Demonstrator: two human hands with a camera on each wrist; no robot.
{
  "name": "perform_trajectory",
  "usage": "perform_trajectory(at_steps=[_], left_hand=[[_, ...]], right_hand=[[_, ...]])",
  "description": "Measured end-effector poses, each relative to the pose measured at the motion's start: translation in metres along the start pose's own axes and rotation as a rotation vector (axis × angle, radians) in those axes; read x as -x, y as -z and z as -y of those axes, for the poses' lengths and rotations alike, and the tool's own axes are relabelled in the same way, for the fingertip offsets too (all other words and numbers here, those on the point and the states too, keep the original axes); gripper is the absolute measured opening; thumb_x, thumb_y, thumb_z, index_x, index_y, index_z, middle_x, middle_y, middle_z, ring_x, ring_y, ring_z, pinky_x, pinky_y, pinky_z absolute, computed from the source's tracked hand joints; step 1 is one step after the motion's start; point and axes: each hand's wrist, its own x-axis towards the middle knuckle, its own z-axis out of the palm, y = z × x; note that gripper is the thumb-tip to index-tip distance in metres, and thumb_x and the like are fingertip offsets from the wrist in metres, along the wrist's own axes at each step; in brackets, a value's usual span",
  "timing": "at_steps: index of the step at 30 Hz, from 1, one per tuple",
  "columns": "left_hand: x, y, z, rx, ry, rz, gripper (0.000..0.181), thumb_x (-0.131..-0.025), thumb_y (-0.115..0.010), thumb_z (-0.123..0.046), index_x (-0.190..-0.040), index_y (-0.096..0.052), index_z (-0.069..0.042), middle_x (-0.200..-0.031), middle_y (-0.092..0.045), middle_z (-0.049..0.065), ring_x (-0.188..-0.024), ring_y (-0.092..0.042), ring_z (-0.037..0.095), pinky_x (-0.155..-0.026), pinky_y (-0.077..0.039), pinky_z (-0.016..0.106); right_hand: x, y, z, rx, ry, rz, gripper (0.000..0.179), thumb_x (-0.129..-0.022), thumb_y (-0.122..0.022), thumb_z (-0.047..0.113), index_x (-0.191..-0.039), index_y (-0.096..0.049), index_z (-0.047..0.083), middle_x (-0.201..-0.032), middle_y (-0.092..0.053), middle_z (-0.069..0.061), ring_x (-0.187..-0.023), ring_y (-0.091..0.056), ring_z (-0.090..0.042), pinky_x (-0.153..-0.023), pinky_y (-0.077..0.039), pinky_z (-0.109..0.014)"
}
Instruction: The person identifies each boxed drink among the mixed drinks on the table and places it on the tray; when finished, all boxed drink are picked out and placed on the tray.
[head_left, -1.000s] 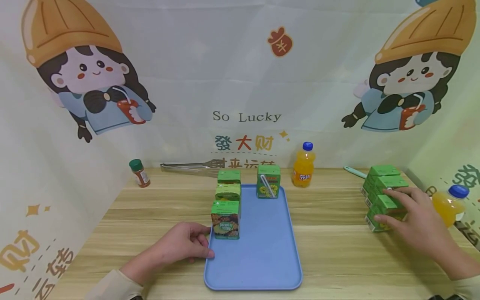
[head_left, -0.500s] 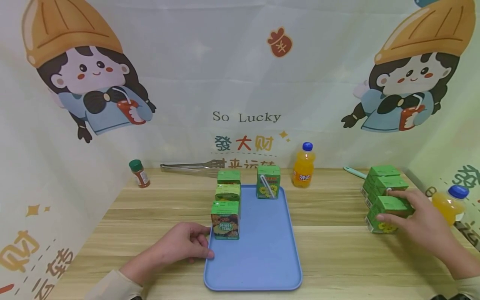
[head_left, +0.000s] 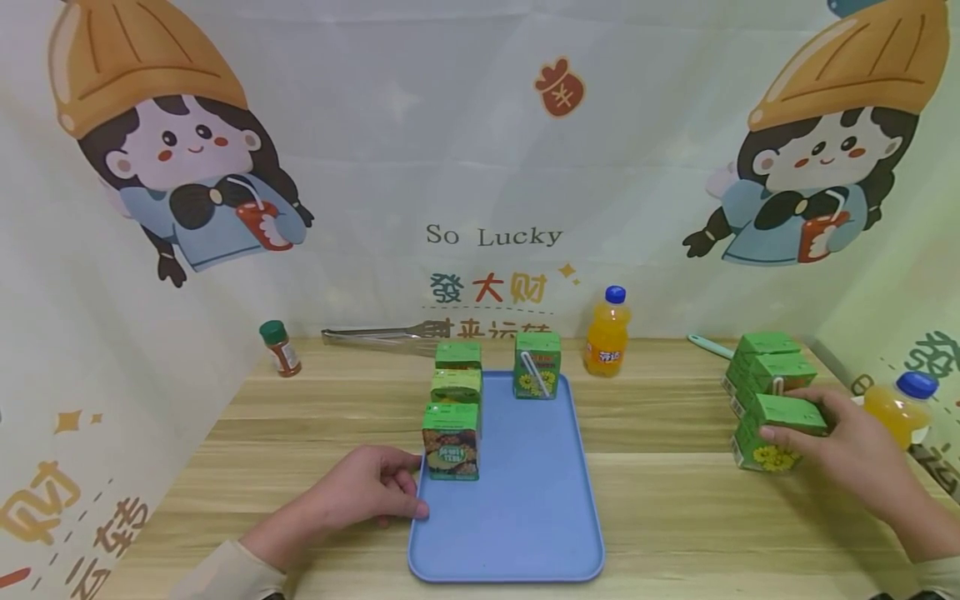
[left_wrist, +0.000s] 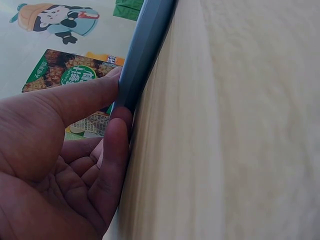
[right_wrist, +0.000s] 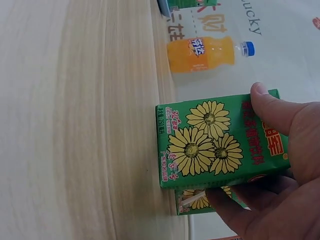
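My right hand (head_left: 858, 442) grips a green drink carton (head_left: 776, 437) with yellow flowers, at the front of a group of similar cartons on the right. In the right wrist view, the thumb lies on the flowered face of that carton (right_wrist: 210, 140) and fingers go round its side. Another flowered carton (right_wrist: 200, 200) with a straw shows behind it. At the left rim of the blue tray (head_left: 517, 500), my left hand (head_left: 363, 487) pinches the edge between thumb and finger. A row of green-topped cartons (head_left: 452, 446) stands along the tray's left side.
A carton with a straw (head_left: 537, 367) stands at the tray's back right corner. Beyond it is an orange drink bottle (head_left: 607, 337); a second bottle (head_left: 896, 408) stands right of my hand. Tongs (head_left: 382, 333) and a green-capped spice jar (head_left: 280, 350) lie toward the back left.
My right hand has shifted slightly toward me with the front carton, leaving more of its flowered face and the straw of the carton behind in sight. The left hand stays at the tray rim.
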Motion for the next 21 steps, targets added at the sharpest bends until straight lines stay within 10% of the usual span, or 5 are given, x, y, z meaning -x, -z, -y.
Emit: perform_trajectory(at_steps=[9,15,21], left_hand=[[0.0001,0.0005,0.0003,-0.002,-0.004,-0.002,0.078,-0.088,-0.097,-0.016,-0.146,-0.059,0.019,-0.092,-0.074,0.005,-0.077,-0.069,0.019,-0.057,-0.059,0.031],[0.0006,0.0003,-0.0004,0.001,-0.005,0.001,0.077,-0.088,-0.096,-0.015,-0.146,-0.059,0.020,-0.092,-0.074,0.005,-0.076,-0.068,0.018,-0.057,-0.059,0.031],[0.0004,0.0008,0.0005,-0.002,-0.003,0.001,0.077,-0.089,-0.097,-0.017,-0.146,-0.059,0.019,-0.093,-0.074,0.005,-0.077,-0.069,0.019,-0.058,-0.059,0.031]], right_hand=[[-0.0034,0.0039,-0.0021,-0.007,-0.071,0.063,0.083,-0.099,-0.085,0.050,-0.145,-0.055,-0.012,-0.140,-0.061,-0.043,-0.116,-0.065,-0.055,-0.080,-0.056,-0.044],[-0.0048,0.0067,-0.0048,-0.003,-0.080,0.120,0.086,-0.100,-0.082,0.052,-0.148,-0.053,-0.013,-0.137,-0.064,-0.042,-0.118,-0.065,-0.056,-0.083,-0.057,-0.049],[-0.0045,0.0046,-0.0091,-0.099,-0.084,0.154,0.085,-0.102,-0.084,0.044,-0.155,-0.051,-0.013,-0.135,-0.071,-0.033,-0.103,-0.068,-0.014,-0.075,-0.054,-0.024]])
